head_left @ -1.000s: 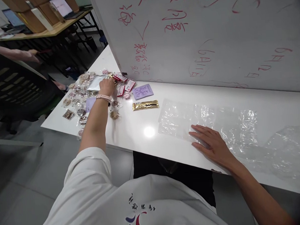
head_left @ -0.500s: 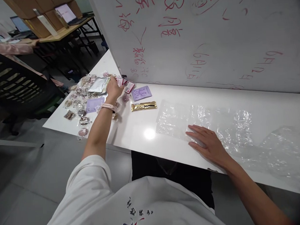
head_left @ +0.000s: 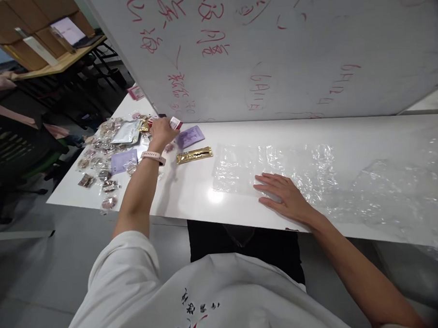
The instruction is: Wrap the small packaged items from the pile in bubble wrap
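Note:
My left hand (head_left: 162,132), wearing a pale pink wristband, reaches to the far left part of the table. Its fingers are closed by a small red-and-white packet (head_left: 175,123), which juts out past the thumb side; the fingertips are partly hidden. Just right of this hand lie a purple sachet (head_left: 190,136) and a gold stick packet (head_left: 194,155). To its left are a silver pouch (head_left: 126,132) and another purple sachet (head_left: 123,161). My right hand (head_left: 283,195) rests flat, fingers stretched, on clear plastic bags (head_left: 237,168) spread along the table.
Several small wrapped pieces (head_left: 104,175) are scattered over the table's left end. A whiteboard (head_left: 273,74) with red writing stands along the back edge. More clear plastic (head_left: 397,190) lies at the right. Beyond are a black chair (head_left: 11,139) and a desk (head_left: 65,59) with boxes.
My view has swung to the right. The left hand has shifted right against the pile, and the red-and-white packet by it has turned. The right hand stays flat on the plastic.

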`<state>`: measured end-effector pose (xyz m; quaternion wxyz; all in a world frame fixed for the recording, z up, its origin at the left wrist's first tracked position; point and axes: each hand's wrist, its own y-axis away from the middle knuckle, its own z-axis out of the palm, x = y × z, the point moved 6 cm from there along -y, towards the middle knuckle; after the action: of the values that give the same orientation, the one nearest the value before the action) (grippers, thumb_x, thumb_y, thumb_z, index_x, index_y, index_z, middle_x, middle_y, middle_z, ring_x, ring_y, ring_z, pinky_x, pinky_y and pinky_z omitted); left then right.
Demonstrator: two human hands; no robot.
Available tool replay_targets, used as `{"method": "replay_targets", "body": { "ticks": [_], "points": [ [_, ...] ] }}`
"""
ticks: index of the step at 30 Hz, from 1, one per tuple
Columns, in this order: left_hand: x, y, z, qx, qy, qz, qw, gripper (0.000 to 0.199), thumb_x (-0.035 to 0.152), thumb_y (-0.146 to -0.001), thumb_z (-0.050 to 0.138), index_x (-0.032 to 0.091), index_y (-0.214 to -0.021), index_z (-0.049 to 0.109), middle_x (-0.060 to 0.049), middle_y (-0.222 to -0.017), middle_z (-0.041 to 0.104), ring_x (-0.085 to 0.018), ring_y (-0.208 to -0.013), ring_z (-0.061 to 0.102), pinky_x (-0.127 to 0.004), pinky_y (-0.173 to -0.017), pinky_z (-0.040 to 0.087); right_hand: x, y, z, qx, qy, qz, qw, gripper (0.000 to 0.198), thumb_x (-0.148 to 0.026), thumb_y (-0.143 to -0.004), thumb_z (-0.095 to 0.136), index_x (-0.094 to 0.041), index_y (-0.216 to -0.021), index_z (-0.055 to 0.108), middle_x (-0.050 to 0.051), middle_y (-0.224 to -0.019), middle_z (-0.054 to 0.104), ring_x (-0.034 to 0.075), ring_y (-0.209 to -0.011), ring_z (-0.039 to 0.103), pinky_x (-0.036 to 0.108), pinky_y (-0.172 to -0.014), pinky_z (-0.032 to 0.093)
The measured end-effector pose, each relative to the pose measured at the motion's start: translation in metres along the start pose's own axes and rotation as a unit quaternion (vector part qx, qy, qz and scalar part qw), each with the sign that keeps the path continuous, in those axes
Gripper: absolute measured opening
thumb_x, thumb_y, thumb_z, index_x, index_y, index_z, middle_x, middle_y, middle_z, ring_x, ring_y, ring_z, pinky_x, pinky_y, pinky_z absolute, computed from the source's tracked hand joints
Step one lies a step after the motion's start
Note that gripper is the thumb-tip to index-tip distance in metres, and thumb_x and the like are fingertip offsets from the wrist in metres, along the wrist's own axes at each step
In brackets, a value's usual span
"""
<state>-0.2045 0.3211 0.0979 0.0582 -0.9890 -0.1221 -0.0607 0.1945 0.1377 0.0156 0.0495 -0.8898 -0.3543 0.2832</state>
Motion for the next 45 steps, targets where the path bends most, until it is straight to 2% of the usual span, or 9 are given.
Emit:
{"method": "replay_targets", "body": {
  "ticks": [5,11,15,22,28,32,37,41,45],
  "points": [
    [0.127,0.111,-0.027,-0.016,0.081,0.227,0.97,0.022,0.037,-0.08,0.07,0.018,-0.086,0.06,-0.008,-0.085,0.063,-0.024,-0.09,0.056,-0.034,-0.075,0.043,-0.008,-0.001,-0.004,0.036,-0.081,-0.024,0.996,0.025,-0.039,-0.096,0.061,-0.031,-0.116,0.072,0.0,-0.131,0.068,0.025,-0.129,0.059,0.049,-0.111,0.043],
    [0.218,0.207,0.035,-0.128,0.067,0.356,0.923,0.02,0.037,-0.088,0.066,0.018,-0.092,0.059,-0.01,-0.097,0.065,-0.026,-0.095,0.055,-0.034,-0.07,0.042,0.021,0.037,-0.062,0.371,0.021,0.191,0.908,0.029,-0.036,-0.1,0.048,-0.023,-0.11,0.072,0.008,-0.114,0.074,0.024,-0.113,0.066,0.045,-0.101,0.049],
    [0.221,0.208,0.063,-0.159,0.101,0.346,0.919,0.027,0.042,-0.09,0.065,0.018,-0.099,0.061,-0.011,-0.107,0.063,-0.026,-0.1,0.053,-0.035,-0.074,0.043,0.069,0.074,-0.079,0.278,0.097,0.372,0.88,0.041,-0.034,-0.098,0.04,-0.019,-0.123,0.068,0.012,-0.118,0.071,0.032,-0.115,0.061,0.053,-0.097,0.047],
    [0.208,0.204,0.06,-0.164,0.187,0.32,0.914,0.033,0.043,-0.088,0.068,0.017,-0.108,0.064,-0.01,-0.106,0.061,-0.026,-0.101,0.052,-0.037,-0.081,0.045,0.112,0.107,-0.091,0.178,0.096,0.33,0.922,0.045,-0.042,-0.096,0.038,-0.023,-0.119,0.071,0.006,-0.138,0.062,0.032,-0.129,0.051,0.052,-0.108,0.039],
    [0.219,0.203,0.069,-0.136,0.232,0.285,0.92,0.043,0.055,-0.087,0.067,0.019,-0.109,0.064,-0.011,-0.106,0.061,-0.025,-0.096,0.055,-0.037,-0.073,0.044,0.109,0.073,-0.099,0.107,0.094,0.381,0.914,0.047,-0.061,-0.087,0.054,-0.02,-0.084,0.075,0.013,-0.102,0.072,0.038,-0.106,0.058,0.063,-0.098,0.038],
    [0.228,0.207,0.076,-0.128,0.201,0.293,0.926,0.039,0.051,-0.089,0.066,0.019,-0.11,0.064,-0.011,-0.109,0.061,-0.027,-0.102,0.053,-0.039,-0.08,0.044,0.107,0.049,-0.104,0.094,-0.08,0.41,0.904,0.032,-0.05,-0.077,0.07,-0.019,-0.071,0.065,0.009,-0.081,0.07,0.023,-0.077,0.061,0.044,-0.08,0.049],
    [0.227,0.21,0.074,-0.121,0.199,0.305,0.923,0.035,0.049,-0.091,0.064,0.018,-0.108,0.065,-0.011,-0.109,0.061,-0.026,-0.103,0.052,-0.039,-0.082,0.043,0.101,0.031,-0.1,0.14,-0.406,0.386,0.816,0.03,-0.042,-0.072,0.075,-0.019,-0.067,0.057,0.006,-0.074,0.067,0.014,-0.064,0.058,0.027,-0.055,0.043],
    [0.226,0.209,0.074,-0.118,0.2,0.309,0.922,0.034,0.047,-0.09,0.066,0.019,-0.11,0.067,-0.01,-0.107,0.061,-0.026,-0.101,0.052,-0.039,-0.081,0.044,0.081,0.008,-0.083,0.187,-0.532,0.329,0.757,0.029,-0.04,-0.069,0.076,-0.02,-0.073,0.056,0.003,-0.075,0.064,0.014,-0.067,0.059,0.027,-0.059,0.047],
    [0.227,0.209,0.076,-0.113,0.21,0.314,0.919,0.031,0.044,-0.089,0.069,0.021,-0.11,0.069,-0.009,-0.104,0.062,-0.027,-0.101,0.053,-0.04,-0.082,0.045,0.052,-0.023,-0.061,0.159,-0.55,0.253,0.78,0.032,-0.047,-0.073,0.074,-0.02,-0.077,0.057,0.002,-0.082,0.064,0.016,-0.08,0.06,0.031,-0.078,0.052]
  ]
}}
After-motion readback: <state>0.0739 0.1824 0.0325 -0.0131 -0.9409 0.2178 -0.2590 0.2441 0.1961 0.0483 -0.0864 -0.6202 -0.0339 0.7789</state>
